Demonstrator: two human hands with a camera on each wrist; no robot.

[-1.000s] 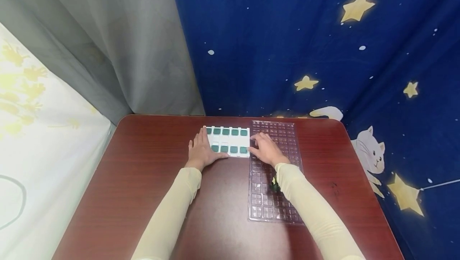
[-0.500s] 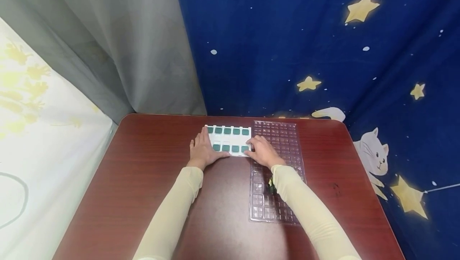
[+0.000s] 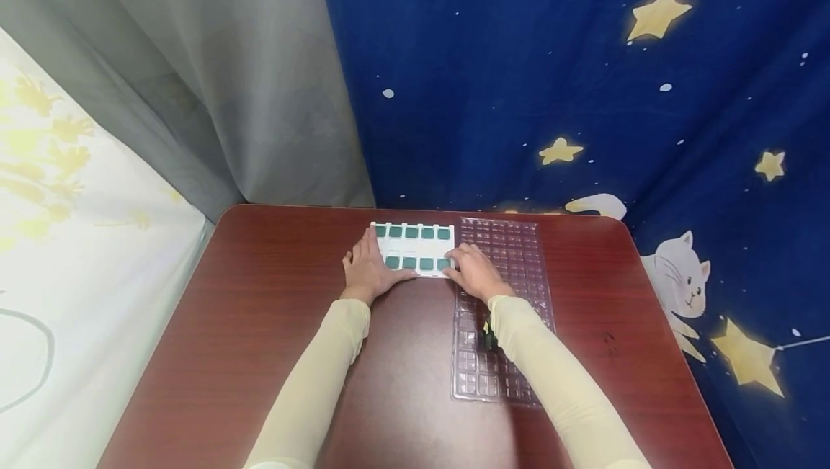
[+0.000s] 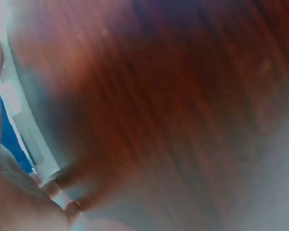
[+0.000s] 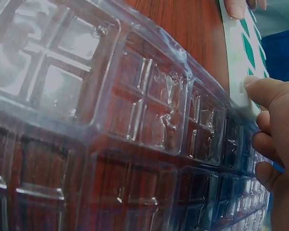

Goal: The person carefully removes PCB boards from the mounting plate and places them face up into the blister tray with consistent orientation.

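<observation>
A flat white case [image 3: 415, 247] with two rows of green squares lies near the far edge of the table. My left hand [image 3: 368, 271] lies along its left end, fingers straight and thumb stretched along the near edge. At the right end, my right hand [image 3: 476, 271] holds the near corner with bent fingers. The right wrist view shows its thumb [image 5: 262, 89] on the white rim, the other fingers curled below. In the left wrist view, the white case's side [image 4: 31, 120] shows beside the left hand [image 4: 24, 202].
A clear plastic tray [image 3: 470, 382] of small square cells lies right of the case, under my right hand and forearm. A small dark green and yellow thing [image 3: 489, 336] shows beside the right sleeve. Curtains hang behind the reddish-brown table [image 3: 285, 253].
My right hand has moved left from beside the case onto its right end. The case has shifted slightly away from me. The left hand stays along the left end.
</observation>
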